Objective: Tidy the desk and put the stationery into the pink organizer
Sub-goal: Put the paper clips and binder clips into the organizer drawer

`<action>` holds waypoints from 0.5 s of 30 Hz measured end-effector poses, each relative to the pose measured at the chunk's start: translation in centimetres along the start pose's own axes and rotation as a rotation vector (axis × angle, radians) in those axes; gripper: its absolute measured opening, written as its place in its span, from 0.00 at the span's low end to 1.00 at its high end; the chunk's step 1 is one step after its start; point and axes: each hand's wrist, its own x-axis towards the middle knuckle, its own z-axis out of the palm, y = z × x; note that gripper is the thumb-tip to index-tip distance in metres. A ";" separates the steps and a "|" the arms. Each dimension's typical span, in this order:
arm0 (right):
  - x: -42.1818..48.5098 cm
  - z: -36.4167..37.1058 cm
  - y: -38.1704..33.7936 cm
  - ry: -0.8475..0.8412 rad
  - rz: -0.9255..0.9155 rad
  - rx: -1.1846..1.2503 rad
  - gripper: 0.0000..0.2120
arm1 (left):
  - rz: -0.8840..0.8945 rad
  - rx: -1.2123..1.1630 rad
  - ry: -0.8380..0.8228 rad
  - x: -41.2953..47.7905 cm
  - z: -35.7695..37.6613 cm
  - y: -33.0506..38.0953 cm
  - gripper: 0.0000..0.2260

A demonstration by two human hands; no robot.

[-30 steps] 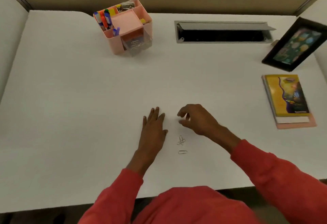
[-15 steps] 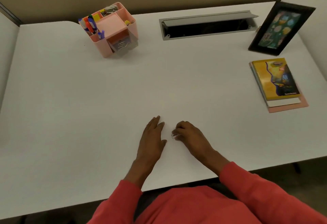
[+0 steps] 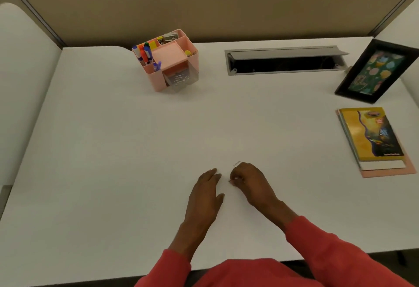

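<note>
The pink organizer (image 3: 174,84) stands at the back of the white desk (image 3: 113,150), left of centre, holding markers, sticky notes, a stapler and a clear front drawer with paper clips. My left hand (image 3: 205,192) lies flat on the desk near the front edge with straight fingers. Just to its right, my right hand (image 3: 248,181) has curled fingers that pinch small paper clips (image 3: 232,180); a thin wire end shows at the fingertips. Another paper clip (image 3: 236,163) sticks out above the knuckles.
A grey cable tray with its lid raised (image 3: 283,60) is set into the desk at the back. A black picture frame (image 3: 376,71) leans at the far right. Below it lies a yellow book (image 3: 371,135) on a pink folder. Tan partition walls enclose the desk.
My right hand drew back to the paper clips lying by my left hand and closed its fingers on them; none lie loose on the desk now. The camera tilted up.
</note>
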 end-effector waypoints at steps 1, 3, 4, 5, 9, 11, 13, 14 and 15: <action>0.5 -0.5 -0.3 0.003 0.010 0.025 0.05 | -0.010 0.002 0.017 0.3 -0.3 0.0 0.26; 1.5 -1.6 -1.0 0.022 0.058 0.115 0.05 | -0.033 0.040 0.043 1.1 -0.9 -0.3 0.29; 2.2 -2.2 -1.5 0.040 0.091 0.187 0.05 | -0.047 0.083 0.037 1.6 -1.2 -0.5 0.32; 3.1 -2.9 -2.1 0.059 0.126 0.258 0.05 | -0.064 0.132 0.017 2.2 -1.4 -0.7 0.35; 9.1 -6.2 -5.9 0.096 0.140 0.449 0.02 | -0.149 0.212 -0.099 3.8 -1.9 -1.0 0.45; 13.6 -7.8 -8.6 0.146 0.038 0.418 0.02 | -0.173 0.235 -0.128 4.2 -1.9 -0.7 0.46; 18.6 -8.7 -11.5 0.209 -0.076 0.311 0.03 | -0.189 0.224 -0.135 4.4 -1.7 -0.7 0.47; 21.1 -8.9 -12.8 0.239 -0.118 0.237 0.03 | -0.192 0.220 -0.138 4.4 -1.7 -0.8 0.47; 23.5 -8.9 -14.0 0.259 -0.142 0.155 0.03 | -0.192 0.219 -0.140 4.4 -1.7 -0.9 0.47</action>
